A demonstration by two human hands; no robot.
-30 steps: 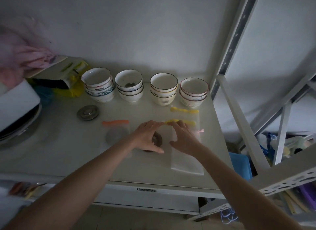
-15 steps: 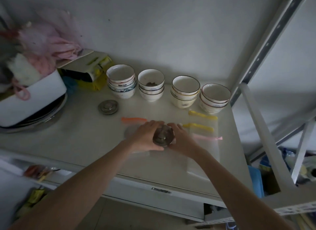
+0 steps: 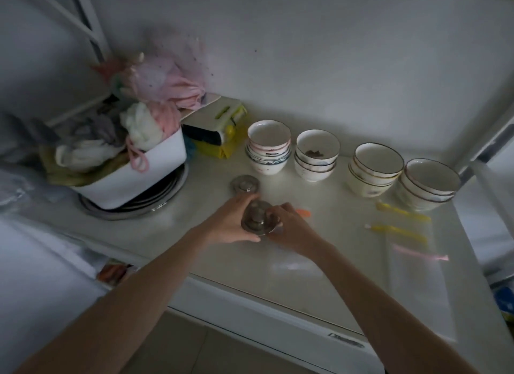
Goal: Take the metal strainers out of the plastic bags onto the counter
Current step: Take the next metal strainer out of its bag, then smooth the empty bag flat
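A round metal strainer is held between both hands just above the white counter. My left hand cups its left side and my right hand pinches its right rim. Another metal strainer lies flat on the counter just behind my hands. A clear plastic bag with an orange zip strip lies under my right hand, mostly hidden. Two bags with yellow strips and one with a pink strip lie flat at the right.
Stacks of bowls stand in a row along the wall. A white tub of cloths sits on plates at the left, beside a yellow-and-white box. A metal rack post borders the right.
Both hands have lifted the strainer clear of the bag and carried it left, toward the strainer lying on the counter. The camera has swung left.
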